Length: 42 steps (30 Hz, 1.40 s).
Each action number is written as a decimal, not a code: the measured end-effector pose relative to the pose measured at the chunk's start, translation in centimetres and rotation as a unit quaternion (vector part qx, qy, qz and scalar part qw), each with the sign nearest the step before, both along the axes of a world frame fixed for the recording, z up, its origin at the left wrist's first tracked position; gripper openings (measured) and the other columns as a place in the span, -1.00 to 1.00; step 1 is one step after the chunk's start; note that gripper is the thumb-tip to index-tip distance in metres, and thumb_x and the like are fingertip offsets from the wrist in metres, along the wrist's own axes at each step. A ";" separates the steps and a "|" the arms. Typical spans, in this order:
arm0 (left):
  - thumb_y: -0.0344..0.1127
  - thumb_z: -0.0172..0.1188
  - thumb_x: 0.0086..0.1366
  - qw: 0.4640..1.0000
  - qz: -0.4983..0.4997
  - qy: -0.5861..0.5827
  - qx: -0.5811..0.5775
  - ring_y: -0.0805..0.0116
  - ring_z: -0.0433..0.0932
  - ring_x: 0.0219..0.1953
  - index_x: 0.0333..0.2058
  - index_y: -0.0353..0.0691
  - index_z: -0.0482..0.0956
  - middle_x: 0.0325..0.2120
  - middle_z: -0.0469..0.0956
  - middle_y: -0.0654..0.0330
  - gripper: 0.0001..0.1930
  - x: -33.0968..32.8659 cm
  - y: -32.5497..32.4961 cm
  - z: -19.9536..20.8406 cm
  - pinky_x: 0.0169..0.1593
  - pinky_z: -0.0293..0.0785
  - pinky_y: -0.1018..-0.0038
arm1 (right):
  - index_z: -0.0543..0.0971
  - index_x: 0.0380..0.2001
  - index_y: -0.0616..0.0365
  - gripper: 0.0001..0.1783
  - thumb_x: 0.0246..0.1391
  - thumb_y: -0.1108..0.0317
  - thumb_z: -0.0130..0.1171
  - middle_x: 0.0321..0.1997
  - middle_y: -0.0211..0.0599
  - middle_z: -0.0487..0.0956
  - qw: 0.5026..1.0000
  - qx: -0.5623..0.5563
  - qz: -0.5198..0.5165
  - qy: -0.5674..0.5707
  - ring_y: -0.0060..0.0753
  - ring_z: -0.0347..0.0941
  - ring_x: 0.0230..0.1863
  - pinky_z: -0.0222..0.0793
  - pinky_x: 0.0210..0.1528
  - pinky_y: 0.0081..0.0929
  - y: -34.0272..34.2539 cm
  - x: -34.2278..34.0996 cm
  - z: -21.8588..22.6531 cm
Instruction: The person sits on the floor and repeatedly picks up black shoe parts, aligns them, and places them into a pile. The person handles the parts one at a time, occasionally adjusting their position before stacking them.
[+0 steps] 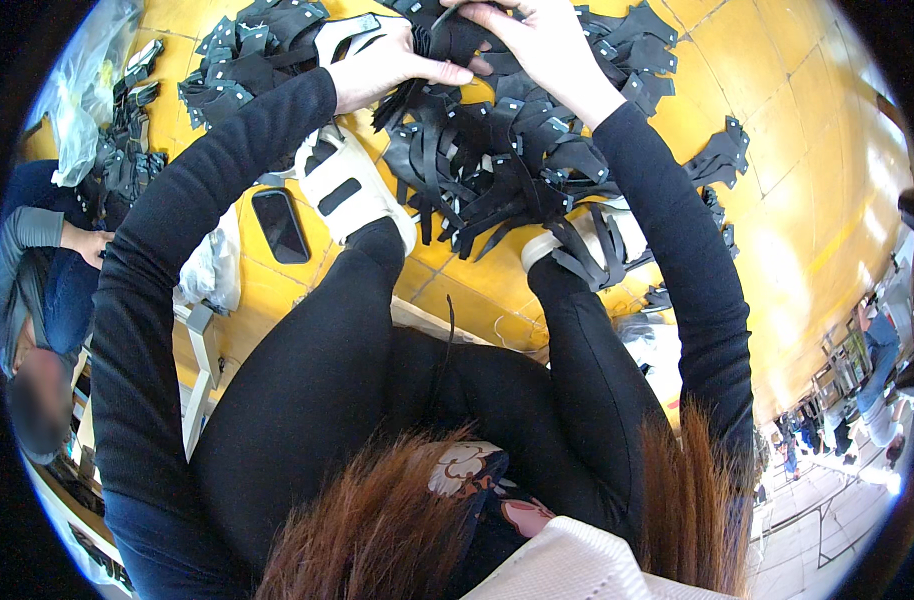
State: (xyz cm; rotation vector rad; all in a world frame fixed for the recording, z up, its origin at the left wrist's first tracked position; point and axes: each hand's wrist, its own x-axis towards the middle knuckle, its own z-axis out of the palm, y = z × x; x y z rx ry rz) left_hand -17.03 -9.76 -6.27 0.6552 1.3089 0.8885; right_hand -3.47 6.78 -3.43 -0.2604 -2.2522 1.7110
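At the top of the view, my left hand [385, 66] is closed around a bundle of black fabric strips [451, 42], its thumb lying across the front. My right hand [539, 42] is on the bundle's other side, fingers bent in, pinching one dark strip at the upper edge. Part of the bundle and some fingertips are cut off by the frame. Below and around both hands spreads a large heap of black fabric strips [497, 150], many with a small pale square mark at one end.
My white shoes [349, 190] flank the heap; several strips drape over the right one. A black phone [280, 226] lies on the yellow tiled floor [797, 130]. Plastic bags [77, 120] and another strip pile are left, beside a seated person [47, 250]. More people are far right.
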 end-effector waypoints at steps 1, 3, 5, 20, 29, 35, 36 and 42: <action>-0.10 0.33 0.20 1.000 0.004 0.005 0.021 0.58 0.43 -0.38 -0.26 -0.18 0.61 -0.39 0.61 0.30 -0.72 0.1 0.3 -0.1 -0.23 0.33 0.60 | 0.55 -0.05 0.17 -0.74 0.17 0.49 0.14 -0.19 -0.33 0.58 0.999 -0.036 -0.025 -0.016 -0.44 0.51 -0.15 0.42 -0.06 -0.49 -0.2 -0.2 -0.1; -0.09 0.22 0.30 0.997 0.054 -0.051 0.025 0.66 0.32 -0.44 -0.28 -0.14 0.62 -0.41 0.61 0.33 -0.76 0.2 0.5 -0.2 -0.38 0.22 0.62 | 0.51 0.03 0.14 -0.66 0.17 0.46 0.17 -0.15 -0.30 0.59 0.985 -0.122 -0.079 -0.096 -0.43 0.52 -0.11 0.42 -0.03 -0.51 -0.1 0.2 -0.9; -0.07 0.23 0.29 0.997 0.079 -0.015 -0.007 0.65 0.37 -0.46 -0.28 -0.13 0.65 -0.38 0.63 0.33 -0.75 0.1 0.4 -0.2 -0.35 0.30 0.64 | 0.47 0.09 0.12 -0.61 0.18 0.44 0.16 -0.13 -0.27 0.59 0.980 -0.076 -0.159 -0.092 -0.47 0.50 -0.08 0.40 0.01 -0.55 -0.4 1.0 -2.7; 0.04 0.34 0.19 0.994 0.094 0.034 -0.051 0.59 0.48 -0.49 -0.46 -0.14 0.61 -0.59 0.51 0.35 -0.65 -1.7 -2.2 -1.3 -0.27 0.39 0.63 | 0.55 -0.19 0.07 -0.73 -0.01 0.33 0.26 -0.20 -0.33 0.45 0.912 0.323 0.125 -0.220 -0.23 0.39 -0.07 0.32 -0.02 -0.31 -2.1 11.5 -5.9; 0.03 0.32 0.22 0.986 0.153 0.017 -0.068 0.64 0.29 -0.58 -0.51 -0.08 0.51 -0.66 0.33 0.43 -0.66 -0.4 -1.8 -1.0 -0.38 0.27 0.64 | 0.54 -0.27 0.09 -0.72 -0.09 0.26 0.29 -0.29 -0.34 0.43 0.921 0.332 0.129 -0.158 -0.26 0.38 -0.15 0.27 -0.10 -0.35 -6.0 9.5 -6.6; 0.01 0.33 0.21 0.989 0.139 0.011 -0.043 0.65 0.25 -0.59 -0.54 -0.05 0.47 -0.68 0.29 0.44 -0.66 -0.9 -2.0 -1.8 -0.40 0.20 0.62 | 0.51 -0.05 0.06 -0.54 -0.11 0.37 0.29 -0.19 -0.34 0.47 0.917 0.330 0.122 -0.186 -0.25 0.38 -0.07 0.27 -0.03 -0.36 -7.4 9.6 -5.9; 0.01 0.33 0.21 0.989 0.143 0.009 -0.048 0.65 0.24 -0.59 -0.56 -0.04 0.46 -0.68 0.29 0.44 -0.65 -1.0 -2.1 -1.9 -0.40 0.20 0.62 | 0.50 -0.02 0.05 -0.52 -0.11 0.39 0.28 -0.16 -0.34 0.47 0.918 0.336 0.100 -0.187 -0.24 0.38 -0.06 0.27 -0.02 -0.35 -7.5 9.5 -5.8; 0.00 0.32 0.22 0.988 0.143 0.001 -0.053 0.66 0.23 -0.60 -0.63 -0.02 0.41 -0.69 0.27 0.44 -0.61 -1.2 -2.1 -2.1 -0.43 0.17 0.63 | 0.45 0.11 -0.03 -0.40 -0.11 0.46 0.22 0.17 -0.37 0.44 0.910 0.358 0.199 -0.063 -0.23 0.30 0.23 0.21 0.24 -0.27 -8.1 7.2 -6.2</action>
